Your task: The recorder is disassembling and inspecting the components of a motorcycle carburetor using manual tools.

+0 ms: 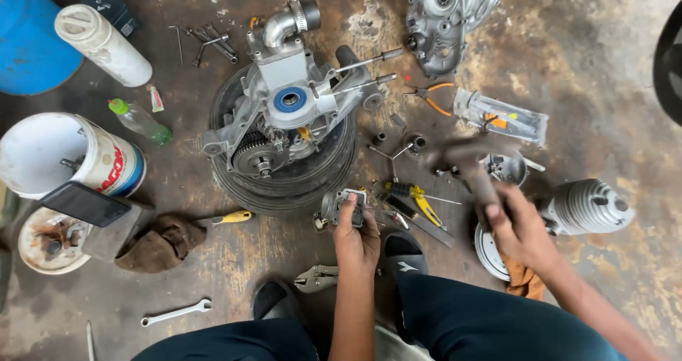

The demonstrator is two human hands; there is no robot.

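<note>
Your left hand point(355, 237) is clamped on a small metal engine part point(343, 206) on the floor, near the centre: stiff, probably oily, best gripped by its body. Your right hand point(515, 226) is closed round a blurred hammer point(465, 163). Farther off sits the engine block point(288, 112) on a tyre point(284, 180).

Engine block point(284, 112) sits on tyre point(298, 176) mid-floor, bucket point(67, 155) and rag point(160, 242) to its left, cylinder point(586, 205) far right, spanner point(176, 312) nearest the knees.
</note>
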